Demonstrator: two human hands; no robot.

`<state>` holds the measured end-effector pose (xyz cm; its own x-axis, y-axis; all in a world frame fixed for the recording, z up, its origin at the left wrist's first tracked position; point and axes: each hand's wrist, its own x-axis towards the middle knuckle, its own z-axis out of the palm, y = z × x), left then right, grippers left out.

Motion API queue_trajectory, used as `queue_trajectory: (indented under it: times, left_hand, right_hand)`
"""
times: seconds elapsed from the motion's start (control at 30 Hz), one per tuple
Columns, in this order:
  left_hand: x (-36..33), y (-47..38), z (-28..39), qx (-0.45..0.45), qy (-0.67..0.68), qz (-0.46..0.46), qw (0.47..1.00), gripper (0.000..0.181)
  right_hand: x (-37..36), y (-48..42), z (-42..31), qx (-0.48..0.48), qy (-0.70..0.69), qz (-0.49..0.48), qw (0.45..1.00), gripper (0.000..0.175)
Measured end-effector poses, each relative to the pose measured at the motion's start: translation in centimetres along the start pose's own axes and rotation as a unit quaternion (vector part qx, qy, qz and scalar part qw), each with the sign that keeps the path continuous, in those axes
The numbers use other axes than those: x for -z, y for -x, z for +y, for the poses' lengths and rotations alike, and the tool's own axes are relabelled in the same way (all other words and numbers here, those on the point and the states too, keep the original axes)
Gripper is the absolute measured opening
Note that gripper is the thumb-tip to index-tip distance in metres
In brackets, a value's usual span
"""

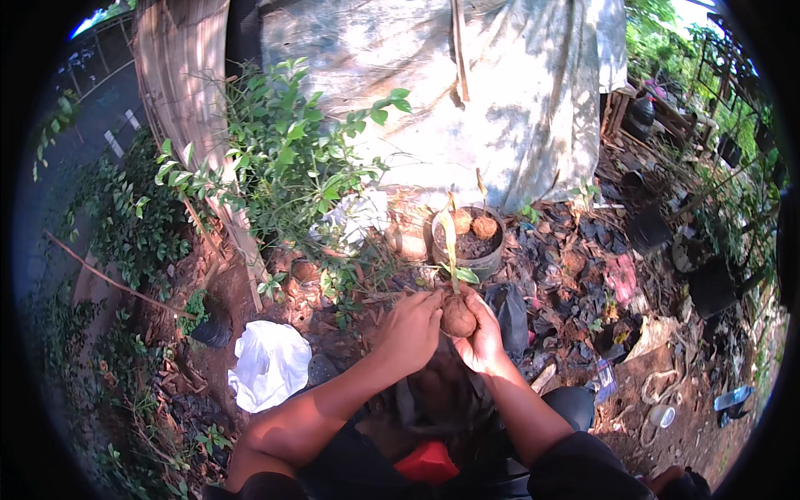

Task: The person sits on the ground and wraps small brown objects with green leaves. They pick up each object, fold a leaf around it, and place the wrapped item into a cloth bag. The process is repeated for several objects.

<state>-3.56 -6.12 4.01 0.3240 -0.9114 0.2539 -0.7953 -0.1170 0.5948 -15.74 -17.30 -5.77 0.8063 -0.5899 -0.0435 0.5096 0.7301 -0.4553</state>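
Observation:
Both hands hold a round brown ball [458, 320], a corm or root ball, with a pale green and yellowish shoot [450, 240] standing up from its top. My right hand [484, 334] cups the ball from the right and below. The fingers of my left hand [409, 326] press on its upper left side, and their tips are partly hidden. Just beyond the hands is a round plant pot [478, 270] of dark soil, bearing two similar fibrous balls [484, 228]. Below the hands, between the legs, a dark plastic container or bag [431, 397] lies in shadow.
A crumpled white bag [270, 365] lies left of my left arm. Near my right hand stands a black plastic bag [509, 315]. A leafy shrub [281, 144] and a pale tarpaulin [500, 125] rise behind. Litter, a clear cup [662, 415] and a plastic bottle [732, 398] lie to the right.

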Motion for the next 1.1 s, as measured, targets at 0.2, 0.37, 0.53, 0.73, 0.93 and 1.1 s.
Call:
queue_trajectory:
  times: [0.2, 0.37, 0.53, 0.73, 0.93, 1.1]
  left_hand:
    - [0.7, -0.2, 0.2, 0.024, 0.035, -0.039, 0.998, 0.048]
    - [-0.5, 0.3, 1.2, 0.019, -0.011, -0.034, 0.999, 0.069]
    - [-1.1, 0.5, 0.9, 0.005, 0.011, -0.026, 1.0, 0.072]
    - [-1.9, 1.4, 0.5, -0.015, 0.032, 0.014, 0.999, 0.068]
    - [-1.4, 1.5, 0.0, -0.047, 0.052, 0.044, 0.997, 0.068]
    - [-0.3, 1.7, -0.1, -0.052, 0.039, 0.033, 0.997, 0.074]
  right_hand:
    - [-1.6, 0.1, -0.5, 0.079, 0.177, -0.021, 0.981, 0.057]
    - [-1.4, -0.4, -1.1, 0.082, 0.16, -0.001, 0.984, 0.055]
    - [-1.5, 0.3, -1.3, 0.129, 0.217, 0.006, 0.968, 0.042]
    - [-1.8, 0.0, -1.6, 0.139, 0.338, 0.012, 0.931, 0.038]
    - [-2.8, 1.0, -1.5, 0.082, 0.179, -0.026, 0.98, 0.058]
    - [-3.2, 1.1, -3.1, 0.019, 0.154, -0.12, 0.98, 0.076]
